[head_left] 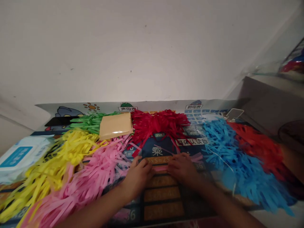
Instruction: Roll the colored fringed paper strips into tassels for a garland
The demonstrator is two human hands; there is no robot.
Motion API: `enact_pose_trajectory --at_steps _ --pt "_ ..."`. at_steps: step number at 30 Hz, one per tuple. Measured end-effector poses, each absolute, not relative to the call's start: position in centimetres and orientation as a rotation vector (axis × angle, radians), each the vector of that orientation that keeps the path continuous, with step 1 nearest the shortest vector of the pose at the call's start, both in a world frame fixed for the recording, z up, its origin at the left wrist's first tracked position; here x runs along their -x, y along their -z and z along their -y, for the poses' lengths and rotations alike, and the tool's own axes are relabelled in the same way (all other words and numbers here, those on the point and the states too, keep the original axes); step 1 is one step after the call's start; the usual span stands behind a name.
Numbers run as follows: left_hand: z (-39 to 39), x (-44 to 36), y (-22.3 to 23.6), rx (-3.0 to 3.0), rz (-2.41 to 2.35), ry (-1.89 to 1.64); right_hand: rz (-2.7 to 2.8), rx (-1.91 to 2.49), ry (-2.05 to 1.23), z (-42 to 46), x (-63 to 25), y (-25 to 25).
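Note:
My left hand (139, 177) and my right hand (182, 169) are low over the printed mat, a short gap between them. A narrow pink strip (160, 168) runs across that gap, and the curled fingers of both hands are closed on its ends. Pale pink fringe shows beyond each hand. Just past my hands lies a bunch of red streamers (158, 125). Pink streamers (95, 171) spread beside my left forearm. Blur hides the exact grip of the fingertips.
Yellow streamers (61, 155), green streamers (87, 122) and a wipes pack (21, 155) lie left. A tan envelope (115, 126) rests on the streamers. Blue streamers (244, 167), orange-red streamers (258, 145) and a white wire stand (234, 114) are right. A wall (142, 57) rises behind the mat (163, 193).

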State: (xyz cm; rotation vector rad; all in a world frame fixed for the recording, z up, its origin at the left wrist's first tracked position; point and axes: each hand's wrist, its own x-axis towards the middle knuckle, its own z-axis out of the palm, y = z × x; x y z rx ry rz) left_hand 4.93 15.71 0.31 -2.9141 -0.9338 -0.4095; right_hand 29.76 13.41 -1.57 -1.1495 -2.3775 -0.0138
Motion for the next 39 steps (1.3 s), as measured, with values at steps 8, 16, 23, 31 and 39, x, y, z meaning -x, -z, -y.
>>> enact_pose_trajectory --at_steps 8,16,23,31,39 --pt "-16.3 -6.8 -0.1 2.878 0.997 0.461 2.516 1.366 0.101 -14.5 -27.6 0.5" --pt "-14.9 -4.9 0.2 2.906 1.114 0.587 2.464 1.311 0.004 -12.8 -27.4 1.6" --pt "-15.0 -4.2 -0.3 2.895 1.448 0.572 2.325 1.519 -0.16 -13.2 -29.0 1.1" --pt "-15.0 -5.3 -1.3 2.895 1.361 0.342 2.443 1.334 -0.157 -14.0 -29.1 0.7" --pt "-14.9 -6.9 0.0 2.901 1.005 0.371 2.738 1.041 0.217 -14.3 -28.7 1.0"
